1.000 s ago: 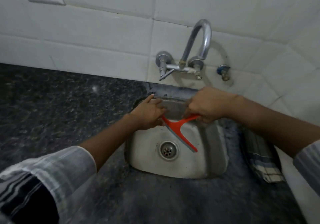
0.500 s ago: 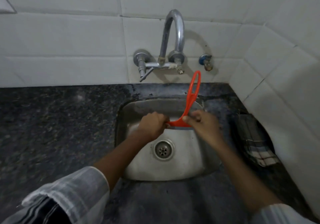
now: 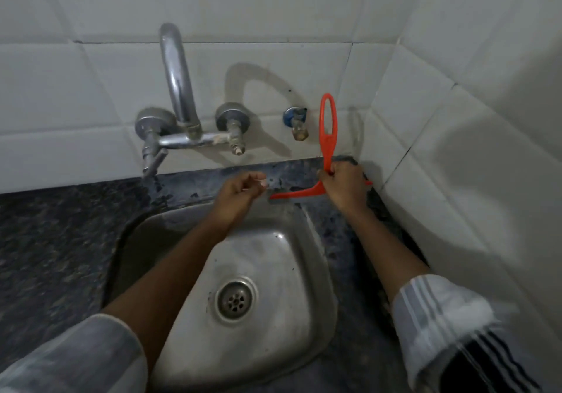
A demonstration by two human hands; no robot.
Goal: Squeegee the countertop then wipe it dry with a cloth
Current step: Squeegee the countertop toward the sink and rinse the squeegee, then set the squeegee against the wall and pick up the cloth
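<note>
An orange squeegee [image 3: 327, 125] stands upright behind the sink, its looped handle pointing up at the tiled wall. Its blade lies on the dark speckled countertop [image 3: 54, 240] strip in the back right corner. My right hand [image 3: 345, 187] grips the handle just above the blade. My left hand [image 3: 240, 190] hovers just left of the blade's end with fingers loosely curled, holding nothing. The cloth is hidden behind my right forearm.
A steel sink [image 3: 273, 271] with a round drain sits below my arms. A chrome wall tap [image 3: 179, 100] and a small blue valve [image 3: 295, 120] are mounted on the white tiles. A tiled side wall [image 3: 471, 164] closes the right side.
My right hand carried the squeegee from over the sink to the back right corner and set its blade on the counter. My left hand let go of the blade.
</note>
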